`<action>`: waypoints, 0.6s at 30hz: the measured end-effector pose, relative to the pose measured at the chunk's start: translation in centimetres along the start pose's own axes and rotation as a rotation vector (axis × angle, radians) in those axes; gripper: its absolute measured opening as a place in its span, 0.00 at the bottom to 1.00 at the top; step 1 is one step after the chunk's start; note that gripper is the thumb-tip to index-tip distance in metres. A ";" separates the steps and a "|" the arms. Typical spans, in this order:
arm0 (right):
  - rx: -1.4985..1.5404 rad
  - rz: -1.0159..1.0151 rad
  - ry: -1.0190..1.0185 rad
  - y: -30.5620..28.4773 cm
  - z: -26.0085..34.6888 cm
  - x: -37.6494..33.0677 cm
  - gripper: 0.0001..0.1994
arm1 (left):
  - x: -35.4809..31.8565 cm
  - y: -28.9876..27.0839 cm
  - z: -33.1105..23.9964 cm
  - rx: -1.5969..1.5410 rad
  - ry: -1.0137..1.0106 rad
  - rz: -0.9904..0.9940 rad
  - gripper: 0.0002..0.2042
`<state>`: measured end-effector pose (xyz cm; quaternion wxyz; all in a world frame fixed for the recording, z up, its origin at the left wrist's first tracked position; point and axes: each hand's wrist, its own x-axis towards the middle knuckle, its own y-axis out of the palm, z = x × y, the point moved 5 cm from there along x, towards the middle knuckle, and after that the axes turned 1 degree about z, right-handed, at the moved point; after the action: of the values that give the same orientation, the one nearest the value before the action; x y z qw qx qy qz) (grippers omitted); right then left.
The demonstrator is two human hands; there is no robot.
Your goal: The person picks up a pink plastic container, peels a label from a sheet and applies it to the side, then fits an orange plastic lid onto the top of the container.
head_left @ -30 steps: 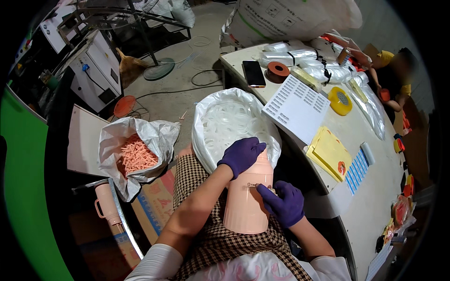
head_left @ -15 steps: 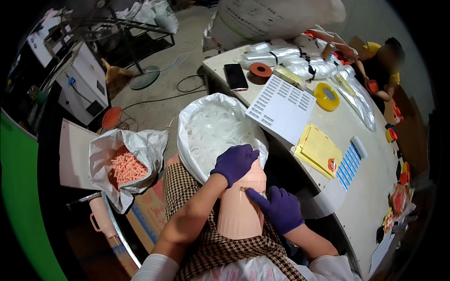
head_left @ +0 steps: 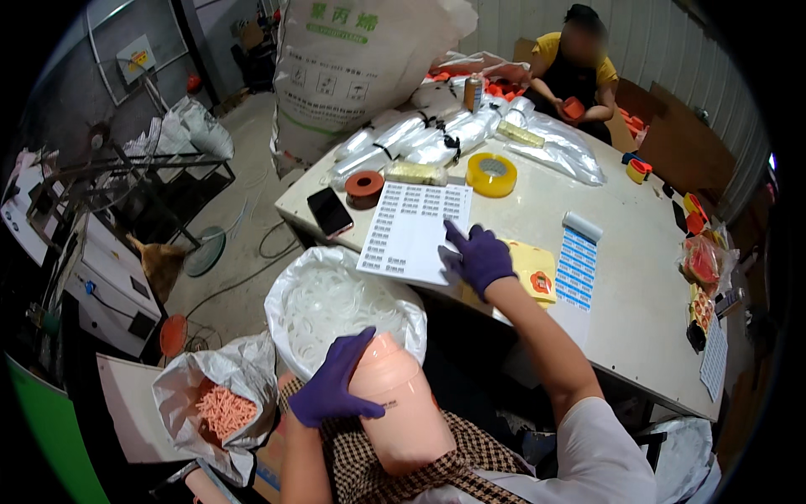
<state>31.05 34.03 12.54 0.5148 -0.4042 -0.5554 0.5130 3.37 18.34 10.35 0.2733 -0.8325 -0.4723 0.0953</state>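
Note:
A peach-pink plastic jug body (head_left: 407, 420) with a narrower neck leans on my lap, against a checked apron. My left hand (head_left: 332, 385), in a purple glove, grips its left side, thumb along the wall and fingers by the neck. A small dark label shows on the wall near the thumb. My right hand (head_left: 483, 259), gloved the same, reaches over the table to a white sheet of small printed labels (head_left: 411, 239). Its forefinger is stretched out onto the sheet's right edge, other fingers loosely bent; I see nothing held in it.
Clear rings fill a white sack (head_left: 281, 294) beyond the jug; pink sticks fill another sack (head_left: 180, 395) at left. On the table (head_left: 638, 277) lie a phone (head_left: 329, 212), yellow tape (head_left: 491, 175), brown tape (head_left: 364, 188), yellow cards (head_left: 529, 260) and blue stickers (head_left: 575, 267). A co-worker (head_left: 579, 80) sits across.
My right hand has left the jug and moved up to the label sheet. My left hand has shifted from the jug's top to its side. The view has swung rightward and up; the jug tilts more.

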 end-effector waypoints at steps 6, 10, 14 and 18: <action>0.961 0.562 -0.494 1.0 4.6 -11.0 0.41 | -6.2 -4.0 7.2 -0.554 -0.233 -0.854 0.11; 1.168 0.790 -0.628 4.3 7.0 -19.8 0.46 | -5.8 -3.2 9.2 -0.448 -0.111 -0.898 0.09; 1.147 0.919 -0.264 5.4 6.1 -20.4 0.42 | -0.7 -1.2 2.1 0.093 0.017 -0.936 0.13; 1.122 0.425 -0.094 3.1 -4.4 -15.0 0.37 | -0.4 0.7 3.2 -0.580 0.017 -0.880 0.09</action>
<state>37.33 20.52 6.90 0.5106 -0.1497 -0.1290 0.8368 2.36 18.91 7.27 0.0497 -0.5975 -0.7820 -0.1699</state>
